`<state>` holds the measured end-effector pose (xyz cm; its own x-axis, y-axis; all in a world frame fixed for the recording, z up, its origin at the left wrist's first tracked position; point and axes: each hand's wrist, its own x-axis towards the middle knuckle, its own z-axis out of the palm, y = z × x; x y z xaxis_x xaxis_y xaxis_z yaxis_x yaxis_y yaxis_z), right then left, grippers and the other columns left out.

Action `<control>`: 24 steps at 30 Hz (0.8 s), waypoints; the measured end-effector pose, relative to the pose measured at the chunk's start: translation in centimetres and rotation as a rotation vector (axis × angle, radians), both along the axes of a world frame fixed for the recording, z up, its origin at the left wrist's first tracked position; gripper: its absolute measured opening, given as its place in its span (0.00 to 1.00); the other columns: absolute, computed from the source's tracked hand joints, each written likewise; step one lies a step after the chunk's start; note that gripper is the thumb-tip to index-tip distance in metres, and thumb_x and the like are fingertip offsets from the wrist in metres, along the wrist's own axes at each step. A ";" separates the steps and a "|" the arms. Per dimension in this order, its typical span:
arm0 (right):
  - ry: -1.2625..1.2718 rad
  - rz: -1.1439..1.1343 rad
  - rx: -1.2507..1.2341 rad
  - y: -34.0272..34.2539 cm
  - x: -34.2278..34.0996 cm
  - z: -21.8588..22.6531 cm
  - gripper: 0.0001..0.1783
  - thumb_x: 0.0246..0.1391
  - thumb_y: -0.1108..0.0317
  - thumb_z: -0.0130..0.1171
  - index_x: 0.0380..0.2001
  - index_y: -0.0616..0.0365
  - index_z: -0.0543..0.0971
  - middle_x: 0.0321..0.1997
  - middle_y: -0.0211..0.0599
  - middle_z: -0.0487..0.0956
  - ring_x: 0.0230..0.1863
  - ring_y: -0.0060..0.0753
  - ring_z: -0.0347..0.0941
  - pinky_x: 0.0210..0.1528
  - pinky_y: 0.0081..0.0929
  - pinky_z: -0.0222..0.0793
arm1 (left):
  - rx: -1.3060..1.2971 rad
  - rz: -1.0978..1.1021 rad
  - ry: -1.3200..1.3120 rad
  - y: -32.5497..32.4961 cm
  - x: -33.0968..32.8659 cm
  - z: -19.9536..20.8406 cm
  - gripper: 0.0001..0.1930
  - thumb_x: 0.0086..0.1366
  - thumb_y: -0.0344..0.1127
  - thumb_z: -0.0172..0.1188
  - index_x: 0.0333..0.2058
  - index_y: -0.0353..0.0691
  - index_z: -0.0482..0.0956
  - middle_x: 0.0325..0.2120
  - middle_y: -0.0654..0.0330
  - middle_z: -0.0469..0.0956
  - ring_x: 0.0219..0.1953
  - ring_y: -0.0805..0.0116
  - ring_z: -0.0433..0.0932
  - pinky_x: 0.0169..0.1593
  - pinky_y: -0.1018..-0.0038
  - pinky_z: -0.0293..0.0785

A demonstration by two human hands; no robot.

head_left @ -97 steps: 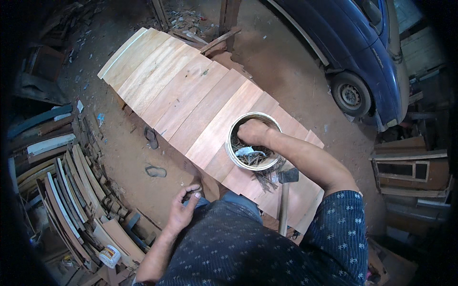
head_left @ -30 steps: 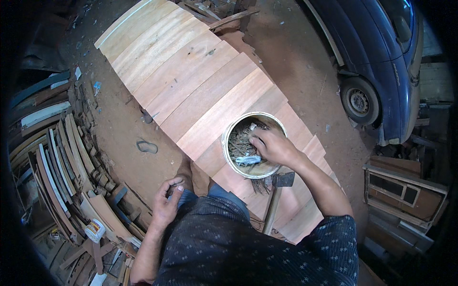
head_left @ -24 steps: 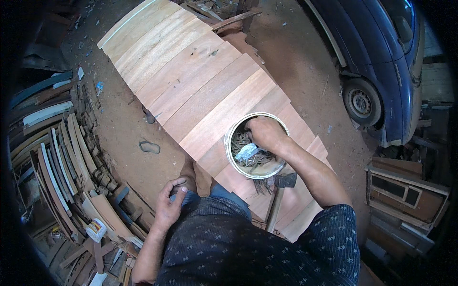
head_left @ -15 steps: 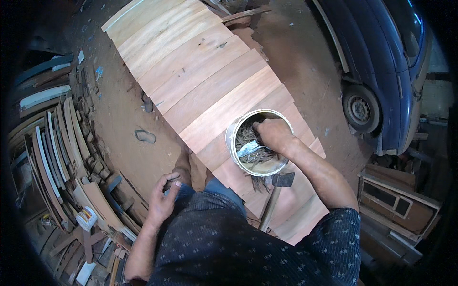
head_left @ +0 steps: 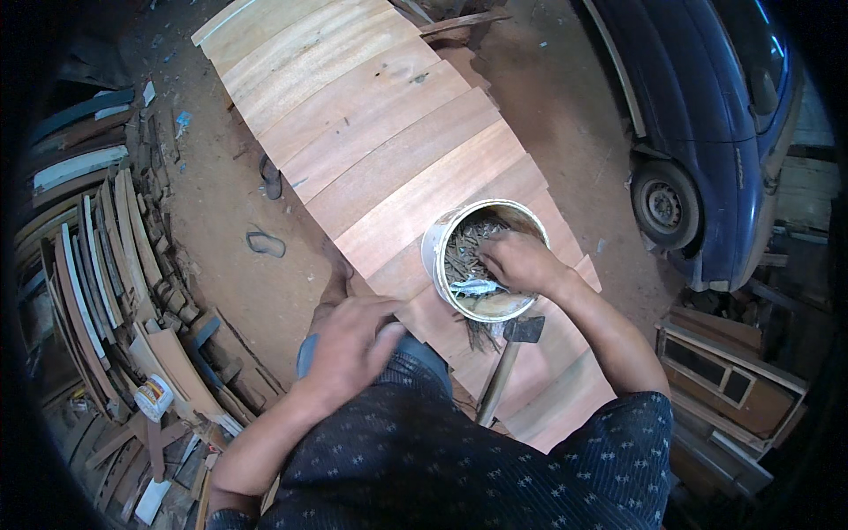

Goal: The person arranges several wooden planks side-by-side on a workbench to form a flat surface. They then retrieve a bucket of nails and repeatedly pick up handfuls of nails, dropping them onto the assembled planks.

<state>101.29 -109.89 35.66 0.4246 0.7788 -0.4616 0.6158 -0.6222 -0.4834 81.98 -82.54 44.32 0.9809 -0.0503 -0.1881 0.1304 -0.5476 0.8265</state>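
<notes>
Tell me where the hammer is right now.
In the head view the hammer lies on the wooden boards, just below the white bucket of nails that the right hand reaches into, its handle pointing toward the person.

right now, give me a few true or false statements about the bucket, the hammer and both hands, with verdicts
1. The right hand reaches into the white bucket. True.
2. The bucket holds paint. False: it holds a heap of nails.
3. The hammer lies on the wooden boards just beside the bucket. True.
4. The left hand grips the hammer handle. False: it is by the person's lap, apart from the hammer.
5. A red car stands beside the boards. False: the car is blue.
</notes>
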 end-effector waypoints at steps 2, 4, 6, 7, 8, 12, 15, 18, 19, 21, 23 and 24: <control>0.009 -0.124 -0.051 1.6 0.3 0.2 0.13 0.62 0.62 0.56 0.36 0.61 0.82 0.36 0.58 0.83 0.40 0.62 0.80 0.46 0.54 0.74 | 0.009 -0.164 -0.174 -2.8 2.7 -0.2 0.17 0.62 0.31 0.65 0.50 0.36 0.80 0.49 0.49 0.79 0.52 0.49 0.77 0.59 0.57 0.72; -0.050 -0.144 -0.069 2.6 0.5 0.0 0.14 0.62 0.62 0.56 0.37 0.61 0.82 0.35 0.58 0.83 0.40 0.61 0.80 0.46 0.54 0.74 | 0.092 -0.270 -0.299 -5.9 4.9 -1.4 0.17 0.63 0.34 0.64 0.49 0.36 0.81 0.50 0.48 0.78 0.56 0.48 0.75 0.62 0.54 0.70; -0.066 -0.127 -0.153 3.3 1.2 -0.7 0.15 0.62 0.60 0.57 0.42 0.61 0.82 0.35 0.60 0.83 0.40 0.60 0.80 0.46 0.54 0.75 | 0.268 -0.333 -0.375 -8.6 6.2 -2.9 0.17 0.64 0.36 0.62 0.49 0.36 0.81 0.51 0.48 0.77 0.59 0.47 0.72 0.64 0.53 0.68; -0.050 -0.113 -0.197 3.5 1.5 -0.7 0.15 0.62 0.60 0.57 0.41 0.61 0.82 0.35 0.59 0.83 0.40 0.60 0.80 0.46 0.53 0.75 | 0.303 -0.346 -0.356 -9.4 6.2 -3.5 0.17 0.65 0.37 0.61 0.49 0.36 0.81 0.51 0.47 0.77 0.60 0.46 0.71 0.65 0.53 0.66; -0.030 -0.098 -0.240 3.8 1.7 -0.9 0.15 0.61 0.60 0.58 0.41 0.60 0.82 0.36 0.59 0.83 0.40 0.60 0.80 0.46 0.53 0.75 | 0.340 -0.359 -0.333 -10.0 6.2 -3.8 0.17 0.65 0.38 0.60 0.49 0.36 0.81 0.51 0.47 0.77 0.61 0.45 0.70 0.66 0.52 0.65; -0.052 -0.071 -0.139 3.3 1.3 -0.5 0.14 0.60 0.58 0.59 0.39 0.58 0.84 0.37 0.56 0.84 0.41 0.60 0.80 0.47 0.53 0.75 | 0.230 -0.457 -0.157 -10.6 5.0 -3.7 0.18 0.65 0.38 0.59 0.50 0.36 0.81 0.51 0.46 0.77 0.63 0.42 0.67 0.68 0.52 0.62; -0.029 -0.100 -0.077 2.0 0.4 -0.9 0.15 0.60 0.58 0.59 0.41 0.56 0.84 0.39 0.52 0.84 0.45 0.55 0.81 0.51 0.50 0.75 | 0.173 -0.513 -0.191 -10.1 4.1 -3.7 0.20 0.63 0.37 0.60 0.53 0.36 0.79 0.54 0.45 0.74 0.64 0.44 0.65 0.68 0.53 0.62; -0.051 -0.144 -0.012 1.7 0.0 -0.7 0.16 0.59 0.59 0.59 0.42 0.58 0.85 0.42 0.52 0.83 0.47 0.56 0.80 0.53 0.49 0.74 | 0.231 -0.482 -0.249 -10.1 4.1 -3.4 0.24 0.61 0.35 0.61 0.56 0.35 0.77 0.57 0.46 0.70 0.63 0.46 0.66 0.67 0.55 0.64; -0.055 -0.158 0.002 1.8 -0.1 -0.7 0.16 0.59 0.59 0.59 0.42 0.59 0.85 0.42 0.53 0.83 0.47 0.56 0.79 0.53 0.49 0.74 | 0.190 -0.473 -0.223 -10.1 4.1 -3.3 0.24 0.61 0.34 0.61 0.57 0.35 0.76 0.58 0.46 0.70 0.62 0.47 0.66 0.66 0.56 0.64; -0.002 -0.206 -0.045 1.8 0.3 -1.8 0.15 0.59 0.61 0.59 0.41 0.60 0.85 0.43 0.54 0.83 0.48 0.57 0.79 0.54 0.49 0.74 | 0.110 -0.459 -0.177 -10.2 4.3 -3.3 0.25 0.60 0.32 0.61 0.57 0.35 0.75 0.59 0.47 0.68 0.61 0.48 0.66 0.65 0.56 0.65; 0.038 -0.286 -0.100 2.3 0.7 -2.0 0.15 0.58 0.63 0.59 0.41 0.62 0.85 0.44 0.55 0.83 0.49 0.58 0.79 0.56 0.48 0.73 | 0.120 -0.473 -0.195 -10.9 4.1 -3.6 0.24 0.59 0.32 0.60 0.56 0.35 0.75 0.58 0.47 0.69 0.60 0.48 0.67 0.65 0.57 0.66; 0.053 -0.343 -0.132 2.8 0.9 -1.6 0.14 0.58 0.64 0.59 0.41 0.62 0.85 0.45 0.56 0.83 0.50 0.58 0.79 0.56 0.48 0.73 | 0.126 -0.480 -0.203 -11.0 4.0 -3.9 0.24 0.59 0.31 0.60 0.56 0.35 0.76 0.57 0.47 0.69 0.59 0.48 0.67 0.64 0.58 0.66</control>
<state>102.15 -107.12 34.09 0.6233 0.5277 -0.5770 0.3373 -0.8472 -0.4105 85.96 -93.57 40.43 0.8705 -0.4912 -0.0302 -0.3148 -0.6029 0.7331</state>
